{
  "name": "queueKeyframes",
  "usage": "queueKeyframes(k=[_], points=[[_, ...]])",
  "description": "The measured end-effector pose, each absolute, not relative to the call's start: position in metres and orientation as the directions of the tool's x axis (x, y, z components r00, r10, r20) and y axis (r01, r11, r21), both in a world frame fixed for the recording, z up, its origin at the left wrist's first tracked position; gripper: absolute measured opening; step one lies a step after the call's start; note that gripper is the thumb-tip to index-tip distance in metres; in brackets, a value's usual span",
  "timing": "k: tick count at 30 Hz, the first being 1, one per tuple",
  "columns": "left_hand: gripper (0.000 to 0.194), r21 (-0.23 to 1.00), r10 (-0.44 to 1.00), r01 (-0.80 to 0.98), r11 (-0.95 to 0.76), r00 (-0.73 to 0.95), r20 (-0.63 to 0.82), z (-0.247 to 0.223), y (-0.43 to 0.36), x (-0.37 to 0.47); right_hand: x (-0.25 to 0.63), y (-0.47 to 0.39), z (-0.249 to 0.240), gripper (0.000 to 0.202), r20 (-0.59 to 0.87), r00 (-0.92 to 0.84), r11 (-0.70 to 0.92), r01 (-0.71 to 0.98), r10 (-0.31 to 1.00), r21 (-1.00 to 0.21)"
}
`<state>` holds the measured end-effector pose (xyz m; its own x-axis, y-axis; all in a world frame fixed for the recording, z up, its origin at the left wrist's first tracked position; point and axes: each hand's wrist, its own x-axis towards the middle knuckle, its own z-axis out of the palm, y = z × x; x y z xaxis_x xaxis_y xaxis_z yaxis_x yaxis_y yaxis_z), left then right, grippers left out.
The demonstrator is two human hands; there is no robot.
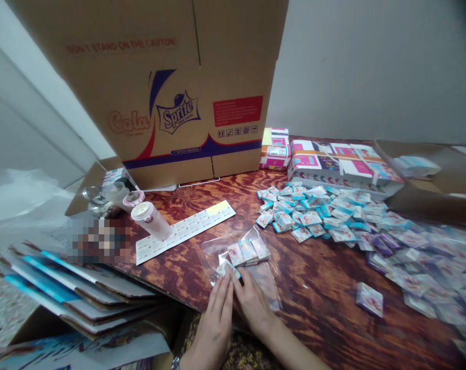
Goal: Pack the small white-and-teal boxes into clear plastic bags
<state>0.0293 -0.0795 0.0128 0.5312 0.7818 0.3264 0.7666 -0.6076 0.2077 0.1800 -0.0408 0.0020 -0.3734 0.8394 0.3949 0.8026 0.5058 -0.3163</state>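
Note:
A clear plastic bag lies flat near the table's front edge, with a short row of small printed boxes inside it or on it. Closer to me, another small white-and-blue box sits at the bag's left side, tilted, under my fingertips. The fingers of my left hand are pressed together on its near left part. From the right, my right hand reaches in with thumb and fingers closed on the same box. My fingers partly cover this box, and whether it is inside the bag is unclear.
A heap of small boxes spreads to the right, with one box apart. Behind stand a large carton and wrapped packs. A pink cup stands on a sticker sheet. Folded cardboard is at left.

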Motion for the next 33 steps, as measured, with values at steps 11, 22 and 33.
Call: queueKeyframes(k=[11,22,33], points=[[0.070,0.267,0.737,0.687,-0.676,0.622,0.264,0.019,-0.085,0.037,0.187,-0.043,-0.014,0.051,0.304,-0.348,0.412,0.894,0.887,-0.178],[0.076,0.249,0.747,0.704,-0.665,0.620,0.241,0.019,-0.084,0.031,0.209,-0.078,0.001,0.037,0.350,-0.408,0.485,0.859,0.843,-0.167],[0.073,0.301,0.747,0.685,-0.664,0.586,0.314,0.011,-0.082,0.031,0.178,-0.032,0.012,0.028,0.040,-0.467,0.455,0.835,0.883,-0.310]])
